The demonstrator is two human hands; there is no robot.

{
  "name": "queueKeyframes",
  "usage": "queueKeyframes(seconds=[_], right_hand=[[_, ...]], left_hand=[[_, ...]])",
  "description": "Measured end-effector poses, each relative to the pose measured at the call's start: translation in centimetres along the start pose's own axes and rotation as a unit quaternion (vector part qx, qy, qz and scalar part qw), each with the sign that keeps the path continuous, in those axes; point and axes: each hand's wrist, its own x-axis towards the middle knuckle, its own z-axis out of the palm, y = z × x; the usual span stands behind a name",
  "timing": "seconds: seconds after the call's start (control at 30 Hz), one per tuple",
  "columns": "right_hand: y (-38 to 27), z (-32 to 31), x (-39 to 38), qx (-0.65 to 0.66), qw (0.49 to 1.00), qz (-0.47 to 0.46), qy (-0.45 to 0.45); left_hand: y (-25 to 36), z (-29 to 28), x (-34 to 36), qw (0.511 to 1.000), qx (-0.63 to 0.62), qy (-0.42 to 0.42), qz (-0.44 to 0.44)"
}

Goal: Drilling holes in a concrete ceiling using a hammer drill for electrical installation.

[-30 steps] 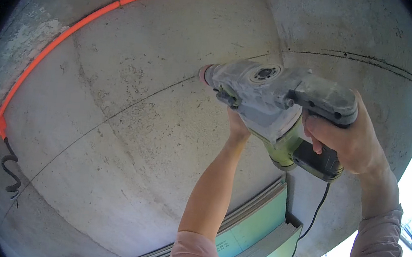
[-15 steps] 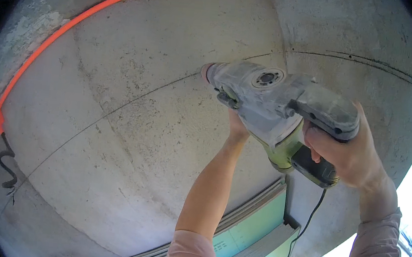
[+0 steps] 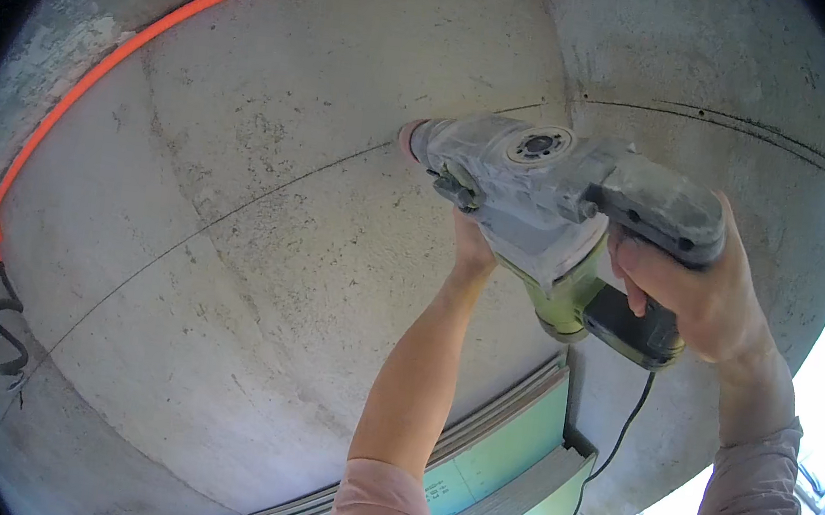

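Note:
A dusty grey and green corded rotary hammer (image 3: 530, 194) is held up to a concrete surface (image 3: 270, 273). Its reddish-brown nose (image 3: 409, 140) points left and overlaps a thin dark line on the concrete. No bit shows, so I cannot tell whether it touches. My right hand (image 3: 695, 297) is closed around the rear handle, fingers curled beneath it. My left hand (image 3: 472, 244) reaches up behind the front of the tool, close to the collar, and grips it from the far side. Most of its fingers are hidden by the tool body.
The tool's black cord (image 3: 623, 439) hangs beside stacked green-faced boards (image 3: 504, 438) at the lower middle. An orange conduit (image 3: 100, 74) curves along the upper left, ending in an orange box with a dark flexible tube (image 3: 11, 326). Bright daylight shows at the right edge.
The rotary hammer and my hands have shifted very slightly in view; its rear is a little lower. Both hands keep their places on it.

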Motion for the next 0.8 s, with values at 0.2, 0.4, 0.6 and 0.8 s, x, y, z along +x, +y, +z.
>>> queueKeyframes(seconds=[0.2, 0.4, 0.6, 0.8], right_hand=[[-0.6, 0.7, 0.2, 0.092, 0.992, 0.075, 0.044], [-1.1, 0.8, 0.2, 0.071, 0.99, 0.106, 0.057], [-0.8, 1.4, -0.2, 0.089, 0.988, 0.111, 0.064], [-1.1, 0.9, 0.3, 0.099, 0.989, 0.106, 0.029]], left_hand=[[0.9, 1.4, 0.4, 0.992, 0.108, -0.018, 0.054], [0.8, 1.1, 0.2, 0.999, 0.031, -0.013, 0.03], [0.2, 0.0, 0.0, 0.994, 0.09, -0.055, 0.041], [0.5, -0.6, -0.2, 0.997, 0.077, -0.01, -0.003]])
